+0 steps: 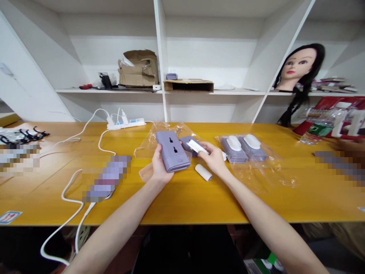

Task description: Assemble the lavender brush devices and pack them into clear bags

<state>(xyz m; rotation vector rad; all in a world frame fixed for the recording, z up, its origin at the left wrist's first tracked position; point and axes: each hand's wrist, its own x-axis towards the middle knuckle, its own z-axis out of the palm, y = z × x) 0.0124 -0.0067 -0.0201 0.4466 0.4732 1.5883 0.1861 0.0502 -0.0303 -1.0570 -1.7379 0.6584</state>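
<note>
Purple plastic case: in the left hand, tilted, above the table middle, two black slots on its face, rounded corners.
Left hand: palm up under the case's lower edge, fingers curled round its side, holding it firmly; forearm reaching in from bottom left.
Right hand: narrow pinch on a white strip, forearm reaching in from bottom right, hand just beside the case.
Small purple piece: right under the white strip, partly hidden; looks touched by the strip, hard to tell from this view.
White tube: lying on the table just below the right hand, not touched.
Bagged purple items: two, white tops, side by side in see-through plastic, right of the hands.
Loose plastic bag: flat on the table, under and behind the case.
Yellow wooden table: long work surface under everything.
White power strip: far edge of the table, plugs in, white cables running toward the near left.
Shelves: white, behind the table, holding cardboard and a mannequin head.
</note>
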